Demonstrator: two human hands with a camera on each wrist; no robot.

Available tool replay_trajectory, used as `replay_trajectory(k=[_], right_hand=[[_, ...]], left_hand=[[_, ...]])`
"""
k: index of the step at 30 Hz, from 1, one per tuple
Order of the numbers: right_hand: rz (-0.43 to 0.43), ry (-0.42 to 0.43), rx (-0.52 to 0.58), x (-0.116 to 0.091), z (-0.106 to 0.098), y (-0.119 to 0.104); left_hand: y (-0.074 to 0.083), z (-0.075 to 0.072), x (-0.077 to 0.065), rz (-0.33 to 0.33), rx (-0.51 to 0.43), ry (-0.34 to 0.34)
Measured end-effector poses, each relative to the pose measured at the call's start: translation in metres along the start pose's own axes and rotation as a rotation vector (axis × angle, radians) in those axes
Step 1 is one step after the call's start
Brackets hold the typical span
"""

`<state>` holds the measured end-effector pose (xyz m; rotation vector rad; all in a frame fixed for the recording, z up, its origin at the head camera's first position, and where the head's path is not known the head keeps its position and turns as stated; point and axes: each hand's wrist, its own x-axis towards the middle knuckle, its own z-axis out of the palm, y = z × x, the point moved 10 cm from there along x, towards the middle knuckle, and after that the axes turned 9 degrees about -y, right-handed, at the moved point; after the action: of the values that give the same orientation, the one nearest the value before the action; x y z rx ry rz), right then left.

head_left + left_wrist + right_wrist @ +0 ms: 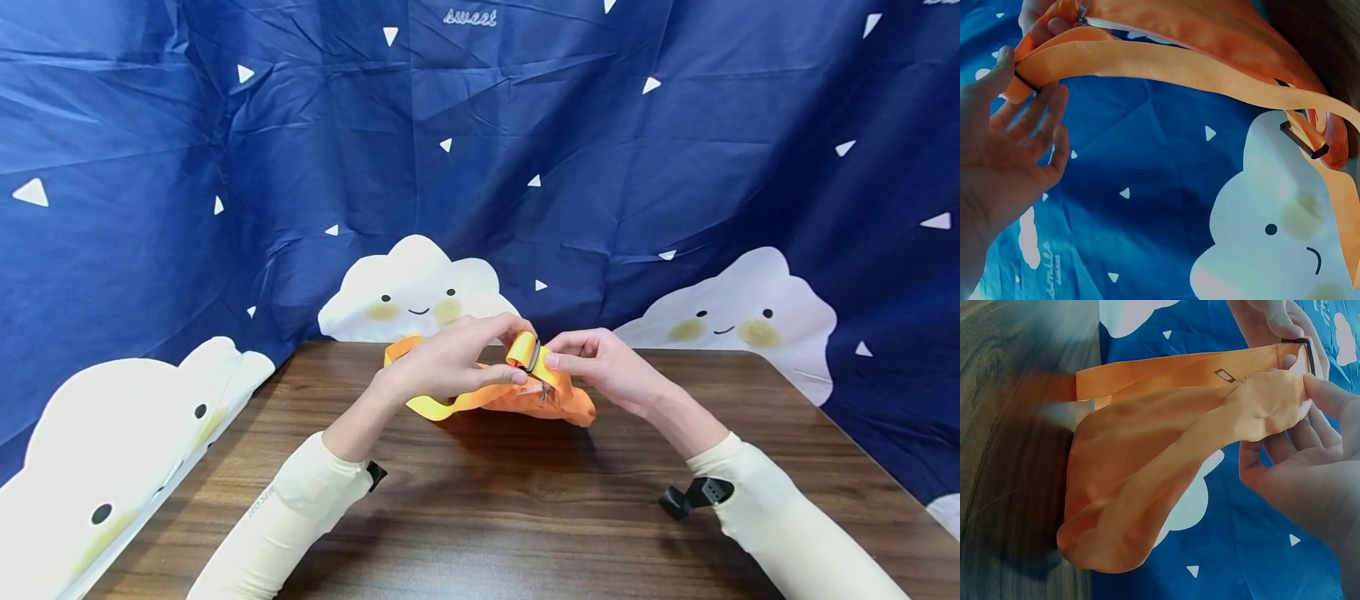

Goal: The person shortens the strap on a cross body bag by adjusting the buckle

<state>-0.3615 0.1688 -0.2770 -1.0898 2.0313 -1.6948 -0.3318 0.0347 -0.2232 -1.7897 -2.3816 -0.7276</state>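
Observation:
An orange waist bag [536, 402] with a zip hangs low over the far part of the table, partly behind the hands. Its yellow-orange webbing strap [1147, 59] loops off to the left. My left hand [450, 358] pinches the strap beside a black slide buckle [533, 357], thumb below and fingers above. Opposite it, my right hand [611, 367] pinches the short webbing at the bag's end, thumb close to the buckle. In the right wrist view, the bag's fabric [1129, 481] droops below that grip. A second black buckle [1305, 140] sits farther along the strap in the left wrist view.
The dark wood-grain table [480, 517] spreads beneath both forearms. A blue curtain [480, 167] with white clouds and triangles hangs behind it and along its left side. Each wrist carries a small black camera mount [693, 497].

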Motion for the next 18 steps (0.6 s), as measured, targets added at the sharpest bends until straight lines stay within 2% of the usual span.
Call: replay_trajectory(k=[6,12,14,18], right_hand=[[-0.041,-0.008,0.013,0.001,-0.002,-0.005],[-0.008,0.003,-0.014,0.000,-0.005,0.001],[0.003,0.019,-0.034,0.000,-0.006,0.003],[0.011,0.026,-0.058,0.000,-0.006,0.005]], left_hand=[[0.005,-0.006,-0.001,0.051,-0.032,0.045],[0.003,-0.014,-0.003,0.043,-0.032,0.089],[0.001,-0.013,-0.003,0.033,-0.057,0.076],[-0.004,-0.004,-0.002,-0.018,-0.112,0.007]])
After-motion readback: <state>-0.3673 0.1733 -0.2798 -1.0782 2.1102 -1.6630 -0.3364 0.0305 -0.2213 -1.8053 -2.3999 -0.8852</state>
